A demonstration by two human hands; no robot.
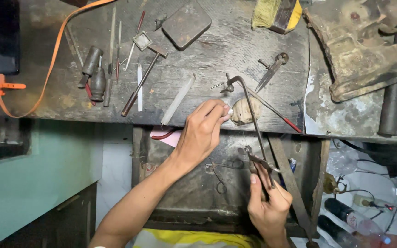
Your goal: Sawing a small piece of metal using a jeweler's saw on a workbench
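Between right-hand fingers (272, 193), saw frame (252, 110)

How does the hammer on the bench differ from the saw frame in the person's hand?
The hammer lies flat on the bench, untouched; the saw frame stands upright, gripped by the right hand. The hammer has a straight handle and blocky square head; the saw frame is a thin bent bar. Both look dark and worn.

Counting off my bench (235, 41): one hammer (144, 73) left of the dividers (272, 70), one brush (276, 14) above them, two dark bottles (345, 220) far below, and my two hands — left (203, 133), right (267, 206).
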